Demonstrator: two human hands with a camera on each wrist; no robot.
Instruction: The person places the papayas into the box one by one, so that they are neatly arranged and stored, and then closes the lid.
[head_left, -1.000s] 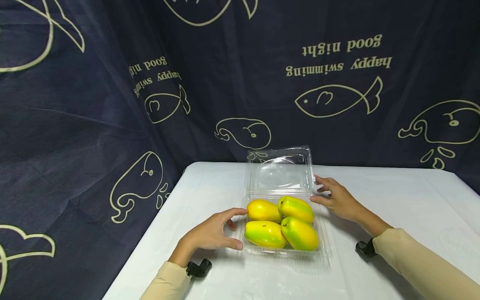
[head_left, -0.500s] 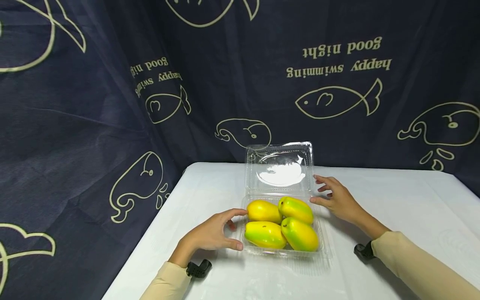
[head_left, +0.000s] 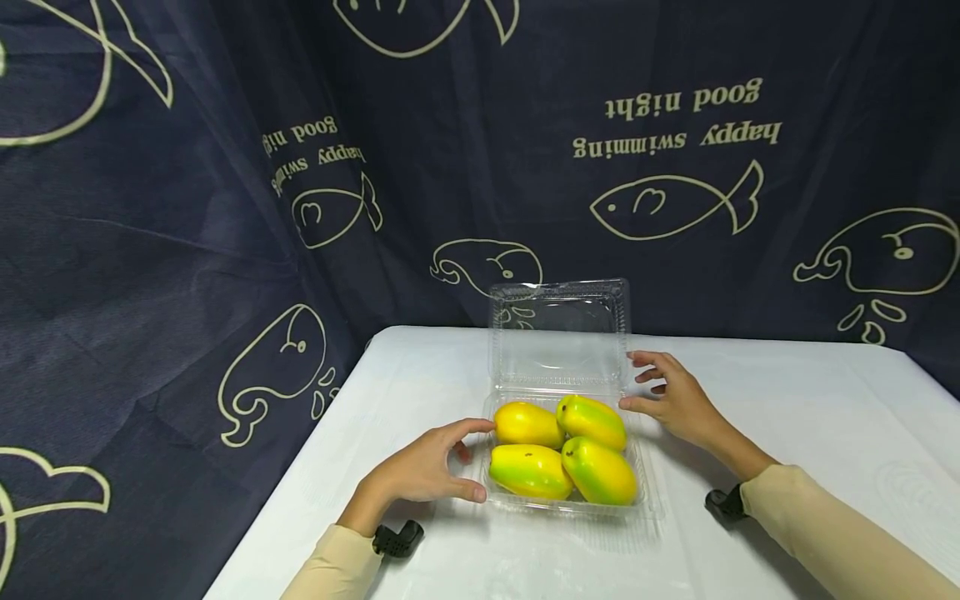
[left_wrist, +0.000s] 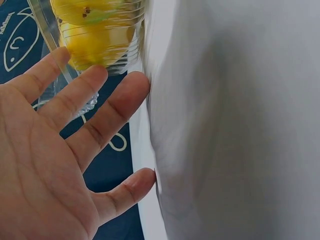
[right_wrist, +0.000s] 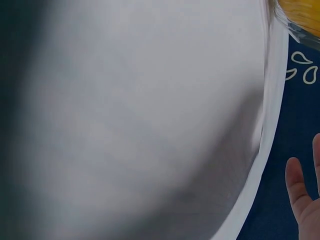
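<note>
A clear plastic clamshell box [head_left: 651,492] lies on the table with its lid [head_left: 558,333] tilted up at the back. Several yellow-green mangoes [head_left: 531,471] fill its base. My left hand [head_left: 420,465] is at the box's left side, thumb and fingers spread; the left wrist view shows its fingertips [left_wrist: 136,82] close to the ribbed wall. At the right, by the hinge and lid edge, is my right hand [head_left: 678,400], fingers apart and slightly bent. Whether either hand touches the plastic is hard to tell. The right wrist view catches only part of the right hand [right_wrist: 307,200].
A white cloth covers the table [head_left: 810,417]. Behind and to the left hangs a dark blue curtain [head_left: 480,167] with fish and whale drawings, close behind the raised lid. Small black cameras [head_left: 397,538] are worn on both wrists.
The lid has tipped a little further up and back, its top edge now higher. Both hands and the mangoes have stayed almost in place, and the view has shifted slightly.
</note>
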